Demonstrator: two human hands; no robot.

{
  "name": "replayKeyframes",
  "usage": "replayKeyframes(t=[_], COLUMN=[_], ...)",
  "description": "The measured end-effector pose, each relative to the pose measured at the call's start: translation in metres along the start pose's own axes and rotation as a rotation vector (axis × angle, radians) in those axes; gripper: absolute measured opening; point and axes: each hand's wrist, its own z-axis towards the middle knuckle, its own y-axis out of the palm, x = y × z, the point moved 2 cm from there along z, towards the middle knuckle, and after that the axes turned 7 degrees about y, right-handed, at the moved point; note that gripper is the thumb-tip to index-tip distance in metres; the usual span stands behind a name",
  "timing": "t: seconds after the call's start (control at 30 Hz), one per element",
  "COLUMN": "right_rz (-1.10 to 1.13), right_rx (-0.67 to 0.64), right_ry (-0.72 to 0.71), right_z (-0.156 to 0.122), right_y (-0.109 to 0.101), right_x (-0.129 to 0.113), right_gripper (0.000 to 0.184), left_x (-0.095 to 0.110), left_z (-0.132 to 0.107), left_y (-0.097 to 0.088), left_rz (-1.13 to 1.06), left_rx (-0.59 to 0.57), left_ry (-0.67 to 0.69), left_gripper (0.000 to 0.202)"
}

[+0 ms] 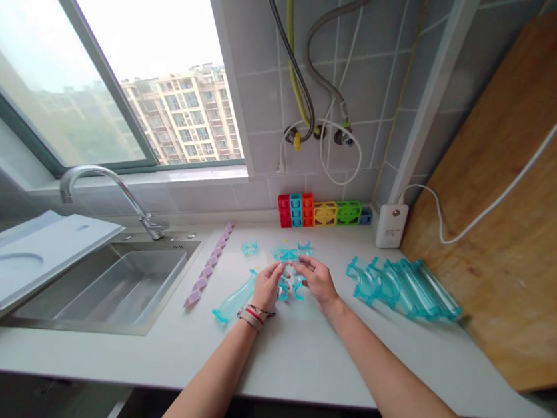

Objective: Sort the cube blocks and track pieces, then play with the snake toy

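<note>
Both my hands meet over a cluster of small clear-blue plastic pieces (289, 255) on the white counter (302, 352). My left hand (266, 287), with bracelets at the wrist, has its fingers curled down onto a small blue piece. My right hand (317, 280) pinches another small blue piece at its fingertips. A long clear-blue track piece (232, 300) lies just left of my left wrist. One small blue piece (249, 248) lies apart to the left.
A row of clear-blue track pieces (403, 288) lies to the right. Coloured blocks (323, 212) line the tiled wall. A purple spiral strip (209, 266) runs beside the sink (113, 284), its tap (110, 184) and a white board (22, 253). A wooden board (520, 210) leans right, next to a white box (391, 225).
</note>
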Motion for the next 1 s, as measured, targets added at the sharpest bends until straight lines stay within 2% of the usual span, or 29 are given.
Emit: replayKeyframes(t=[0.33, 0.5, 0.67, 1.0], right_rz=[-0.058, -0.119, -0.146, -0.148], right_rx=[-0.006, -0.018, -0.015, -0.025], right_ry=[-0.003, -0.056, -0.11, -0.105], right_z=[0.0014, 0.0053, 0.0075, 0.0057], right_y=[-0.0008, -0.0022, -0.0027, -0.0023], right_x=[0.0014, 0.0027, 0.0049, 0.0024], right_gripper=[0.054, 0.059, 0.054, 0.053], left_x=[0.0049, 0.0034, 0.0015, 0.0046], left_z=[-0.0007, -0.0006, -0.0004, -0.0009], left_y=[0.0001, -0.0005, -0.0013, -0.0011], left_rz=[0.105, 0.118, 0.122, 0.1], left_rx=[-0.017, -0.017, -0.021, -0.026], left_ry=[0.092, 0.114, 0.124, 0.125], left_gripper=[0.046, 0.047, 0.046, 0.046])
